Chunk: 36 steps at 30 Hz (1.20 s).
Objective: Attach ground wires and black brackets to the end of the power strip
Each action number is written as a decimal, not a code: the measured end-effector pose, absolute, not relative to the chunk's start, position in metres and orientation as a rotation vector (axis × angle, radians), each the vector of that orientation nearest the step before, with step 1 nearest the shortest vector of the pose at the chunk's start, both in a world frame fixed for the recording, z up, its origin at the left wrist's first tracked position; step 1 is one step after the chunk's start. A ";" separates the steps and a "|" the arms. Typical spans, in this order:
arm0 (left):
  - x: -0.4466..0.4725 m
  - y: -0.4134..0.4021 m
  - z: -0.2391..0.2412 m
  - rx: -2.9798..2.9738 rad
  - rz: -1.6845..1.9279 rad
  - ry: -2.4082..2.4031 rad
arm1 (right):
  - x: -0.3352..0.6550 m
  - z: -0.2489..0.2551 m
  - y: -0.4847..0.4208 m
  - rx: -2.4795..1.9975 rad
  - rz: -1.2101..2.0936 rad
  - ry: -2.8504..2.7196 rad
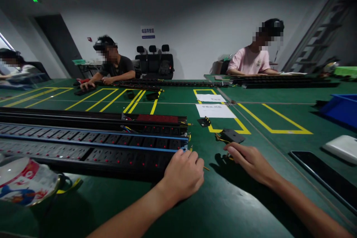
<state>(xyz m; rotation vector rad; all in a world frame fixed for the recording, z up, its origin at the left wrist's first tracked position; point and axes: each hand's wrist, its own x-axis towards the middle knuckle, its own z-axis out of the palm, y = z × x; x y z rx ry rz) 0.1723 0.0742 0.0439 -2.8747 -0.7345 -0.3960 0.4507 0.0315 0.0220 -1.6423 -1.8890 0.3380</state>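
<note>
Long black power strips [119,158] with rows of sockets and small red lights lie side by side at the left. My left hand [184,171] is closed over the right end of the nearest strip; its thumb is hidden. A thin yellow wire [206,168] sticks out just right of its fingers. Farther right, my right hand [249,160] is closed in a pinch, with a bit of yellow wire showing at its fingertips. Just beyond it, a small black box [232,136] with yellow wires lies on the green table [245,208]. A small black bracket [205,121] lies farther back.
A printed tub [26,182] stands at the left front. A phone [323,174], a white case [341,148] and a blue bin [341,109] are at the right. White papers [214,111] lie within yellow tape. Co-workers [117,65] sit across the table beside more black strips.
</note>
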 end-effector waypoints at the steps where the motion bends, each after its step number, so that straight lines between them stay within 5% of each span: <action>1: 0.172 0.074 0.044 -2.878 -0.396 -0.734 | 0.451 0.024 0.031 -1.650 0.336 -1.888; 17: 0.173 0.074 0.045 -2.898 -0.368 -0.758 | 0.438 0.017 0.031 -1.579 0.617 -1.602; 27: 0.173 0.076 0.042 -2.894 -0.402 -0.753 | 0.460 0.017 0.038 -1.676 0.110 -1.649; 36: 0.173 0.077 0.044 -2.888 -0.393 -0.773 | 0.454 0.009 0.039 -1.792 0.093 -1.845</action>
